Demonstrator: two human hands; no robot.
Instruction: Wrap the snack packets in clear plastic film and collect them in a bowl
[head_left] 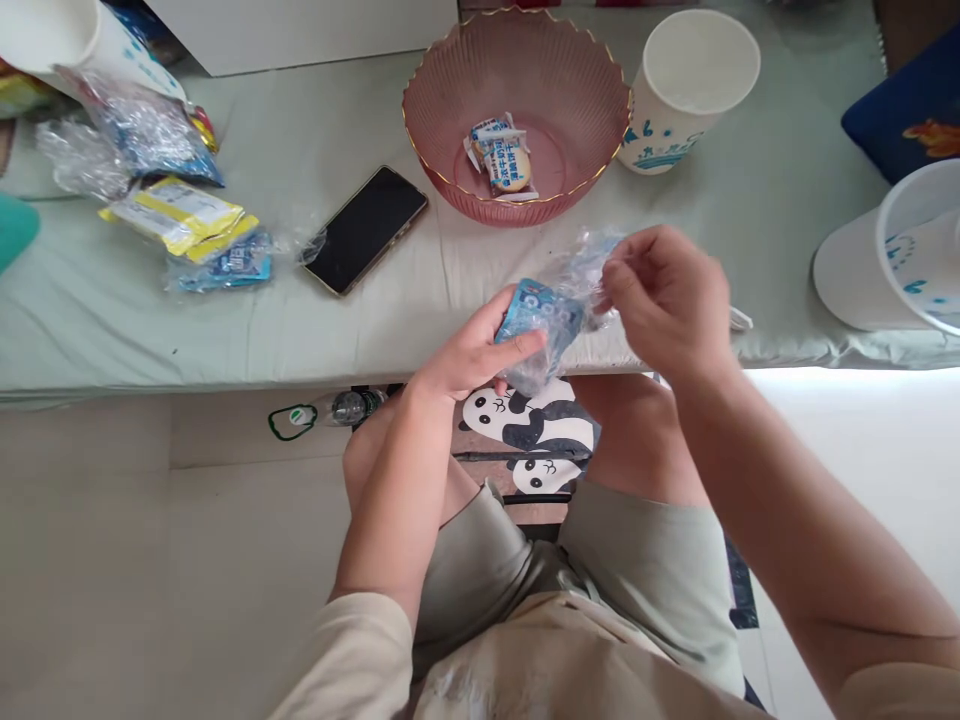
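Note:
My left hand [480, 355] grips a blue snack packet [538, 320] with its fingers wrapped round it, just in front of the table edge. My right hand [667, 300] pinches the clear crinkled top of the same packet's wrapper [581, 262]. Both hands hover above my knees. Behind them a pink ribbed bowl [450, 90] stands on the table with a small wrapped biscuit [501, 155] lying inside.
A black phone [366, 228] lies left of the bowl. Yellow and blue snack bags [187, 225] and crumpled plastic [142, 130] sit at the far left. White paper cups [686, 85] stand at the right, with another cup [911, 250]. A plastic bottle [330, 410] lies on the floor.

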